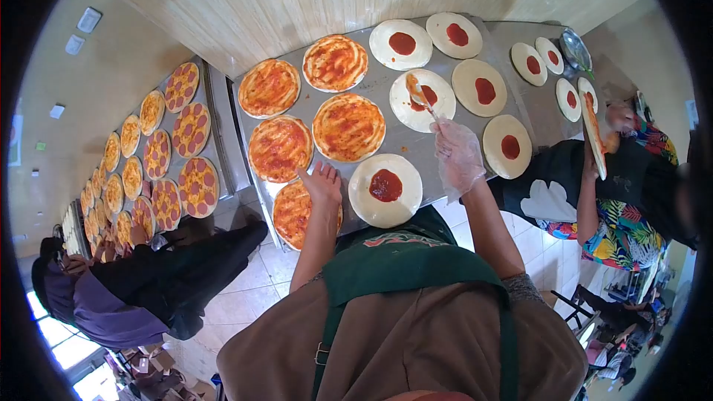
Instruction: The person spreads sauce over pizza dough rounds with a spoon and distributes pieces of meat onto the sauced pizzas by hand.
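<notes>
My right hand [456,152], in a clear plastic glove, is closed around the handle of a sauce-smeared spoon [414,90]. The spoon's bowl is over a pizza base [401,116] with a patch of red sauce in its middle; I cannot tell whether they touch. Bare and with its fingers apart, my left hand [321,183] is beside a sauce-covered pizza base [281,150] and holds nothing. Below it, another sauced base [293,212] is partly hidden by my forearm. Close to my apron lies a base [364,206] with one round pool of sauce.
The metal table [405,150] bears more sauced bases on the left and spotted ones on the right. A co-worker [616,171] at the right holds a tilted base [594,134] near a metal bowl [575,50]. Topped pizzas [191,130] fill another table, beside a person [148,289].
</notes>
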`<action>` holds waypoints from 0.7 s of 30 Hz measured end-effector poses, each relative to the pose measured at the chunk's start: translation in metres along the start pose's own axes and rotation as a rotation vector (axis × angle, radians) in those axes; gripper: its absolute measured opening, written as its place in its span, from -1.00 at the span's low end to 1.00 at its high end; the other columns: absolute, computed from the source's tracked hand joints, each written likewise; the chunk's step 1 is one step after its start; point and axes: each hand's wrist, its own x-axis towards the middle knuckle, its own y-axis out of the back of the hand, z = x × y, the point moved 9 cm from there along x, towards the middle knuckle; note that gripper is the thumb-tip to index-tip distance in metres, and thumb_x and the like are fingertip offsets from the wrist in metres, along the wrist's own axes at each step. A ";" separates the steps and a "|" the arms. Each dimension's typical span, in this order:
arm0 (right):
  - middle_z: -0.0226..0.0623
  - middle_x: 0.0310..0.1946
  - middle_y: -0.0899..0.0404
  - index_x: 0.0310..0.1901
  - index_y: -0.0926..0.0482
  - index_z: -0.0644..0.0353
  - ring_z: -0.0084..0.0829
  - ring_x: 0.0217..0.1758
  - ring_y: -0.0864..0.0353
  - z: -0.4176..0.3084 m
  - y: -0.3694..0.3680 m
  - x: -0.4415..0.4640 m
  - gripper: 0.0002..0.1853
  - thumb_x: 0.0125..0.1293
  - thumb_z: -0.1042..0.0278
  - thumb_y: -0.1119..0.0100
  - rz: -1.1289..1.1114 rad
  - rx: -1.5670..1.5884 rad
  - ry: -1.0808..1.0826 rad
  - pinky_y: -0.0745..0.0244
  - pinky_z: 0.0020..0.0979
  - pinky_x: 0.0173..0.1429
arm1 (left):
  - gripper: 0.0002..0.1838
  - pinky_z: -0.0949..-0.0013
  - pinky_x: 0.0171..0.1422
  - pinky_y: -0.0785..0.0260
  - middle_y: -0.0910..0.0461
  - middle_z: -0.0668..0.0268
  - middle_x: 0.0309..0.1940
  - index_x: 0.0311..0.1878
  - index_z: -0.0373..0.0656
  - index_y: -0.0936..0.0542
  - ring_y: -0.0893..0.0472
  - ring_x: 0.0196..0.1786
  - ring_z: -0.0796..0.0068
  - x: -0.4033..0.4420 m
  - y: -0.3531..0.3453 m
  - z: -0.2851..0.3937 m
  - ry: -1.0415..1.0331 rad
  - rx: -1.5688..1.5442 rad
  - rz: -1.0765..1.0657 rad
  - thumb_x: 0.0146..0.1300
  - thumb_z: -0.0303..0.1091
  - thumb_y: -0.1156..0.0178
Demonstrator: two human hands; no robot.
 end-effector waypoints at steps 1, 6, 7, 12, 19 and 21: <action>-0.66 -0.63 -0.20 -0.19 -0.57 0.24 -0.73 -0.58 -0.14 -0.001 0.002 -0.004 -0.69 0.50 0.11 -0.14 -0.015 0.025 -0.027 -0.03 -0.58 -0.47 | 0.14 -0.05 0.65 0.27 -0.14 -0.05 0.52 0.58 -0.19 -0.08 -0.14 0.57 -0.02 -0.018 0.000 -0.002 0.014 0.003 -0.074 0.27 0.65 0.40; -0.63 -0.62 -0.17 -0.38 -0.48 0.12 -0.69 -0.58 -0.10 -0.014 -0.007 -0.024 -0.64 0.53 0.06 -0.06 -0.178 0.096 -0.100 0.01 -0.55 -0.46 | -0.07 0.03 0.54 0.02 -0.29 0.06 0.44 0.45 -0.12 -0.32 -0.34 0.43 0.15 -0.102 0.035 -0.018 0.079 0.117 -0.171 0.38 0.51 0.37; -0.63 -0.62 -0.17 -0.40 -0.46 0.10 -0.68 -0.57 -0.09 -0.017 -0.011 -0.030 -0.63 0.54 0.04 -0.04 -0.223 0.071 -0.093 0.00 -0.54 -0.45 | -0.09 0.05 0.52 -0.01 -0.31 0.07 0.43 0.43 -0.10 -0.35 -0.37 0.39 0.17 -0.106 0.053 -0.029 0.090 0.158 -0.143 0.39 0.50 0.36; -0.60 -0.61 -0.17 -0.47 -0.36 0.02 -0.63 -0.54 -0.10 -0.014 -0.015 -0.050 -0.55 0.56 -0.06 0.02 -0.410 -0.029 -0.137 -0.02 -0.52 -0.42 | -0.08 0.02 0.52 -0.01 -0.34 0.08 0.36 0.41 -0.08 -0.34 -0.28 0.40 0.14 -0.107 0.113 -0.114 0.318 0.193 -0.087 0.33 0.54 0.25; -0.59 -0.61 -0.15 -0.46 -0.31 0.01 -0.65 -0.53 -0.10 -0.013 0.027 -0.096 -0.52 0.60 -0.11 0.11 -0.423 -0.132 -0.134 -0.03 -0.55 -0.42 | 0.22 -0.11 0.58 0.06 -0.25 -0.04 0.44 0.55 -0.27 -0.06 -0.23 0.50 0.02 -0.120 0.087 -0.168 0.250 -0.189 -0.193 0.20 0.69 0.26; -0.59 -0.61 -0.16 -0.46 -0.30 0.01 -0.66 -0.53 -0.10 -0.023 0.046 -0.111 -0.51 0.61 -0.11 0.12 -0.395 -0.183 -0.067 -0.02 -0.56 -0.42 | 0.24 -0.11 0.57 0.00 -0.28 -0.04 0.41 0.56 -0.25 -0.05 -0.30 0.45 0.01 -0.118 0.085 -0.169 0.172 -0.195 -0.235 0.16 0.73 0.31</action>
